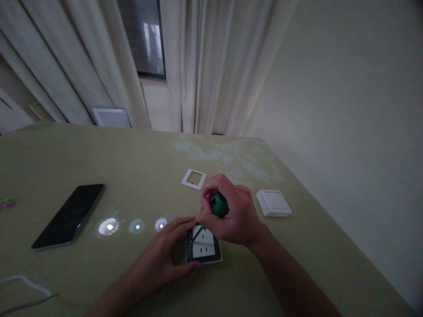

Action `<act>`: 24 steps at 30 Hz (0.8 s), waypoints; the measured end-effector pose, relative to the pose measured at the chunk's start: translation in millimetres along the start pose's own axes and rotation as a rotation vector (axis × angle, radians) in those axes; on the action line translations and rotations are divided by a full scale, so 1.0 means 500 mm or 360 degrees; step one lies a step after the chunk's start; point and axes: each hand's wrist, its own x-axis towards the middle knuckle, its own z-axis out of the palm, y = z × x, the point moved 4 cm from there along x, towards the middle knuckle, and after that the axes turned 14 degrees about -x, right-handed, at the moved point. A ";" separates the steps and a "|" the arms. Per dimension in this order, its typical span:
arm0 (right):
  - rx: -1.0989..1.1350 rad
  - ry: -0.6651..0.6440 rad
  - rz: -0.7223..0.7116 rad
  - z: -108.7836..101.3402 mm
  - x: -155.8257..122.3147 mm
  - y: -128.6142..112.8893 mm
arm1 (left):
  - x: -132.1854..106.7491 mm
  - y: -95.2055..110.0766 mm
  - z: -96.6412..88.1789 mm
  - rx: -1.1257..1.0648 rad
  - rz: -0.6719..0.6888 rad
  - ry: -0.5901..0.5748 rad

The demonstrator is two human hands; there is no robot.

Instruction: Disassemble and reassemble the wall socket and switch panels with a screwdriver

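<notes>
A wall socket [207, 243] with a white slotted face and a dark surround lies on the table in front of me. My left hand [165, 248] grips it from the left, fingers at its far edge and thumb at its near edge. In my right hand [234, 211] is a screwdriver [218, 204] with a green handle, held tilted above the socket. Its thin shaft slants down to the left, and the tip meets the left side of the socket's dark surround. Beyond both hands lies a white square frame [185, 181], flat on the table.
To the right sits a white switch box [274, 202] near the table's [132, 154] right edge, beside the wall. A dark phone [69, 215] lies at left, with a white cable [28, 281] nearer me. Curtains [224, 66] hang behind.
</notes>
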 end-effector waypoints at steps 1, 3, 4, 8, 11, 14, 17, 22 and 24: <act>0.0013 -0.0008 -0.0001 0.004 -0.001 0.000 | 0.000 0.001 0.000 0.0001 0.0004 -0.0001; 0.0032 -0.0014 -0.0002 0.007 -0.002 -0.001 | 0.000 0.002 -0.001 0.0008 0.0015 0.0017; 0.0034 -0.0017 -0.0006 0.008 -0.003 -0.002 | -0.001 0.002 -0.001 0.0010 0.0018 0.0024; 0.0022 -0.0013 -0.0005 0.003 -0.001 -0.003 | 0.000 0.006 -0.002 0.0004 0.0021 0.0036; 0.0023 0.0005 0.0006 0.003 0.000 0.000 | 0.002 0.009 -0.002 -0.0009 0.0026 0.0029; 0.0019 0.0001 0.0005 0.007 0.000 0.005 | 0.002 0.009 -0.002 -0.0016 0.0047 0.0036; 0.0008 0.0006 -0.0005 0.009 -0.001 0.008 | 0.002 0.007 0.000 -0.0017 0.0057 0.0032; -0.0001 0.0025 -0.0019 0.007 -0.004 0.007 | 0.001 0.004 -0.002 -0.0015 0.0030 0.0033; -0.0020 0.0035 -0.0018 0.005 -0.004 0.008 | 0.002 0.004 -0.004 -0.0028 0.0026 0.0030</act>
